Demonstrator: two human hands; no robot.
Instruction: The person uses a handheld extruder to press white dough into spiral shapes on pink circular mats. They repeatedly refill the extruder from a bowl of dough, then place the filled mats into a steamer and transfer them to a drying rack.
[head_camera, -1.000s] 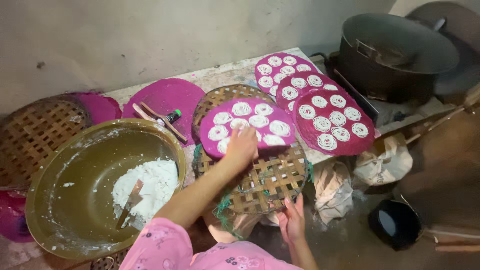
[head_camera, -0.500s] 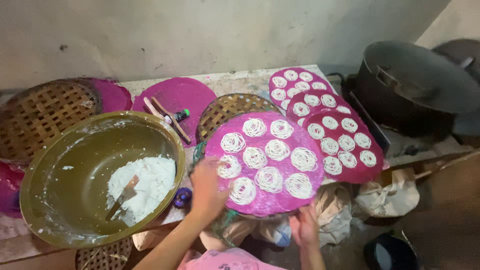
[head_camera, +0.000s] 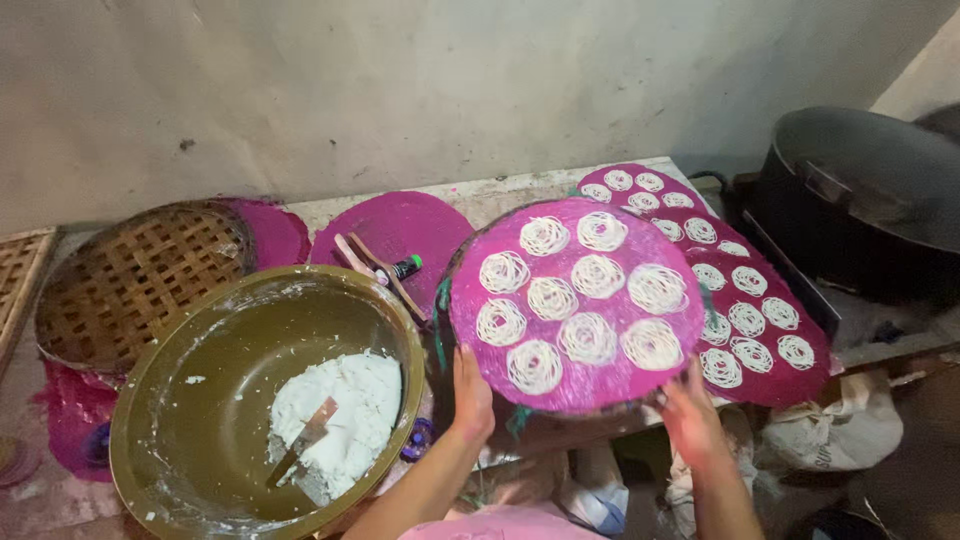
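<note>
Since a moment earlier, the round magenta tray (head_camera: 577, 305) of white noodle coils had come up off its stack, tilted toward me. My left hand (head_camera: 471, 392) clamped its lower left rim and my right hand (head_camera: 688, 415) its lower right rim, well apart. It hung over the tabletop's (head_camera: 480, 198) front edge, right of the brass bowl (head_camera: 215, 400) of white dough (head_camera: 335, 420).

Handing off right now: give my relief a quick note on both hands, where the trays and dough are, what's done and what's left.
Left hand and right hand grip the near rim of the round pink tray, tilted up and carrying ten white noodle coils.
Two more filled pink trays lie behind right.
Dough with a scraper sits in the large brass bowl, left.
Left to do: set the held tray down; an unfilled pink tray lies behind.
</note>
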